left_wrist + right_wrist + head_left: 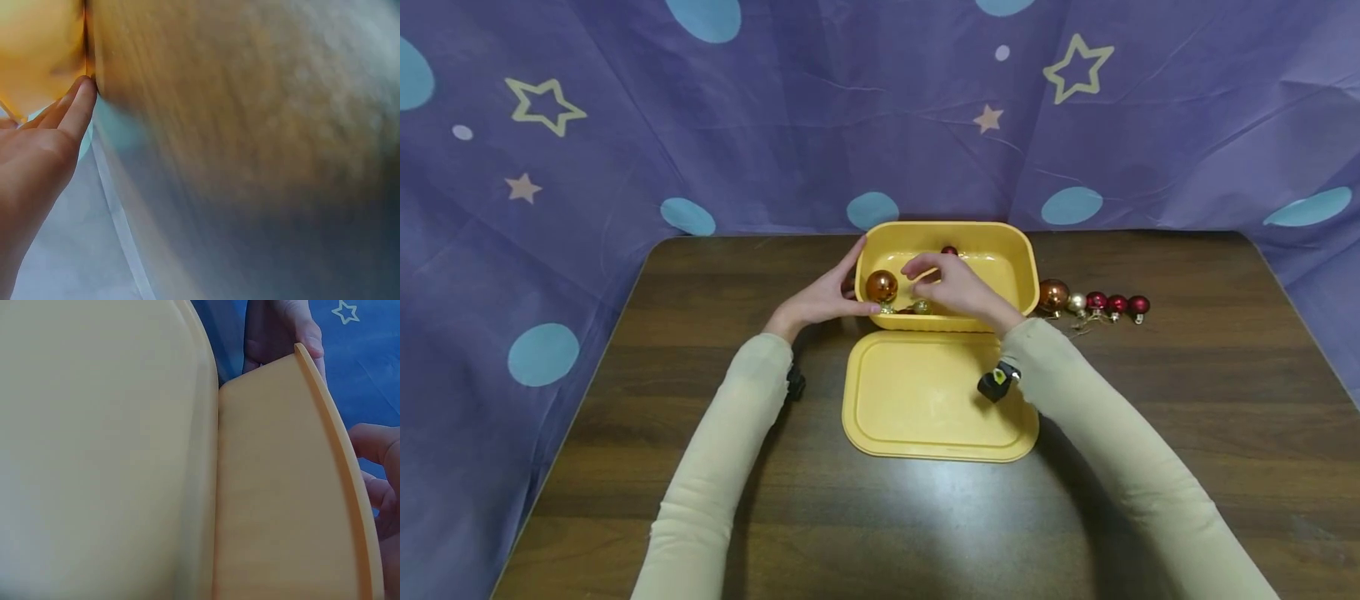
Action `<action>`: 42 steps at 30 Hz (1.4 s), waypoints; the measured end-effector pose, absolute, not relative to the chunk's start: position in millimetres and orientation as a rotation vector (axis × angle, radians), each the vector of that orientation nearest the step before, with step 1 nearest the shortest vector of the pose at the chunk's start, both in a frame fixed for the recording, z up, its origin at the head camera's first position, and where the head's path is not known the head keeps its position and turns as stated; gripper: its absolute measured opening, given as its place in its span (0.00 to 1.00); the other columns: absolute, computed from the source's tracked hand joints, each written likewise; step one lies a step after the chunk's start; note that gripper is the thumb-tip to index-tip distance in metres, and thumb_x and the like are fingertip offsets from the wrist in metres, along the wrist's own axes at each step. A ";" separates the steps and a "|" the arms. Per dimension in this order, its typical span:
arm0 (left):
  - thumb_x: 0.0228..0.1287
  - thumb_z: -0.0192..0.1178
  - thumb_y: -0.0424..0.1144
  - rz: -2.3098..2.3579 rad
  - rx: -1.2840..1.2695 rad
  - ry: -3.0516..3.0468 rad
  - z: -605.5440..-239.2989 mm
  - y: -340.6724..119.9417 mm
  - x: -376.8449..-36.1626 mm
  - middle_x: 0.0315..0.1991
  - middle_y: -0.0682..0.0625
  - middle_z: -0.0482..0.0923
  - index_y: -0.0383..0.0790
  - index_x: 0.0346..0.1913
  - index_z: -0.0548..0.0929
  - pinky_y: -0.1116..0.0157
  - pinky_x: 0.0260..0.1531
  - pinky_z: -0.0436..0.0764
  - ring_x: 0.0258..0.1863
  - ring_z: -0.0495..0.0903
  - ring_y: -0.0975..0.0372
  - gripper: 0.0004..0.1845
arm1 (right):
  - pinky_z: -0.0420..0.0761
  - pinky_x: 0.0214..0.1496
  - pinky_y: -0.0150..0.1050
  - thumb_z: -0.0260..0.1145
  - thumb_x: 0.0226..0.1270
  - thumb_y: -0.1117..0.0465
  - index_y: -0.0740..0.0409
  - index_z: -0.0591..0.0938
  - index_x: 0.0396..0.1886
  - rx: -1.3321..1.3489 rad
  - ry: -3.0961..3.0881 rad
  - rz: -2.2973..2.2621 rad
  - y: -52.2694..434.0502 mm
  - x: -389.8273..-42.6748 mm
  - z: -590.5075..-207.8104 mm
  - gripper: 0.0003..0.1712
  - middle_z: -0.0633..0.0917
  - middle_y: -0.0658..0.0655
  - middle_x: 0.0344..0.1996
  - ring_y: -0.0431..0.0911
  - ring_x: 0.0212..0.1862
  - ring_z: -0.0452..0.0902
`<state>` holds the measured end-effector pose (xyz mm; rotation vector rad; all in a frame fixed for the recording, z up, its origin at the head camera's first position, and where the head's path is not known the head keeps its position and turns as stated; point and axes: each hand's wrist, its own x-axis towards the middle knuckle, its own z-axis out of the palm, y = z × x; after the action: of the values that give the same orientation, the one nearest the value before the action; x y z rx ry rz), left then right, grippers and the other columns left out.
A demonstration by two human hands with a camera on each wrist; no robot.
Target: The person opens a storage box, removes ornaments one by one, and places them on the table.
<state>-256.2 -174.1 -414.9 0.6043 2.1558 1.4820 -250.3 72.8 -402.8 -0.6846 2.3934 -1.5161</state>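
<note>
Fingers of our left hand (820,298) lie straight against the yellow plastic tub (1015,250) — holding nothing; our right hand (951,287) hovers inside, loosely curled, beside the shiny orange bauble (881,286).

Both hands at the yellow tub (1026,275) – left hand (823,297) steadying, right hand (951,287) inside

lid (925,408) before tub (1026,275), ornaments (1097,303) crowd right, left table (700,275) free

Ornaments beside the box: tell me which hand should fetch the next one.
Right, probably. The ornaments lie on the table right of the yellow box, on the right hand's side; the left hand steadies the box's left rim.
</note>
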 end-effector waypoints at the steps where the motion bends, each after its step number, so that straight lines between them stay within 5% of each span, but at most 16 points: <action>1: 0.58 0.67 0.31 1.490 0.607 2.152 -414.8 -174.3 -255.8 0.77 0.48 0.31 0.56 0.77 0.31 0.53 0.64 0.63 0.69 0.59 0.49 0.60 | 0.76 0.53 0.45 0.62 0.61 0.72 0.73 0.79 0.51 -0.678 2.385 -1.514 70.3 -251.3 -402.2 0.17 0.81 0.68 0.47 0.57 0.48 0.78; 10: 0.58 0.69 0.35 1.516 0.641 2.159 -417.7 -176.2 -256.0 0.77 0.51 0.34 0.58 0.77 0.34 0.55 0.64 0.63 0.69 0.60 0.52 0.59 | 0.74 0.56 0.45 0.63 0.65 0.70 0.68 0.76 0.59 -0.610 2.373 -1.443 51.7 -256.5 -401.4 0.22 0.78 0.65 0.56 0.58 0.53 0.76; 20: 0.59 0.68 0.31 1.497 0.652 2.184 -417.0 -175.2 -255.0 0.77 0.47 0.34 0.56 0.77 0.33 0.55 0.62 0.66 0.68 0.62 0.50 0.59 | 0.74 0.57 0.44 0.62 0.69 0.56 0.68 0.75 0.61 -0.448 2.425 -1.333 42.9 -259.7 -401.3 0.26 0.79 0.65 0.53 0.54 0.52 0.77; 27: 0.59 0.68 0.31 1.452 0.661 2.227 -392.3 -170.9 -239.9 0.76 0.37 0.39 0.44 0.77 0.34 0.54 0.62 0.66 0.67 0.61 0.46 0.57 | 0.78 0.41 0.38 0.61 0.71 0.52 0.65 0.81 0.53 -0.377 2.373 -1.343 39.6 -261.4 -405.3 0.22 0.84 0.60 0.40 0.50 0.39 0.78; 31: 0.59 0.68 0.32 1.418 0.666 2.259 -390.8 -170.0 -239.4 0.76 0.36 0.41 0.43 0.77 0.34 0.55 0.62 0.67 0.67 0.62 0.47 0.57 | 0.78 0.38 0.37 0.61 0.71 0.54 0.66 0.80 0.53 -0.356 2.341 -1.386 37.5 -261.9 -406.1 0.21 0.84 0.61 0.41 0.50 0.37 0.80; 42: 0.58 0.70 0.36 1.394 0.644 2.307 -419.5 -175.5 -254.5 0.76 0.44 0.42 0.60 0.77 0.34 0.56 0.61 0.68 0.66 0.64 0.52 0.59 | 0.81 0.35 0.37 0.64 0.68 0.60 0.67 0.78 0.51 -0.351 2.249 -1.535 31.3 -263.3 -408.3 0.17 0.84 0.64 0.38 0.50 0.31 0.80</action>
<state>-254.5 -175.5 -419.5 0.6443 2.3068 1.3935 -263.3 31.3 -408.3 -0.3509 2.2489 -1.5353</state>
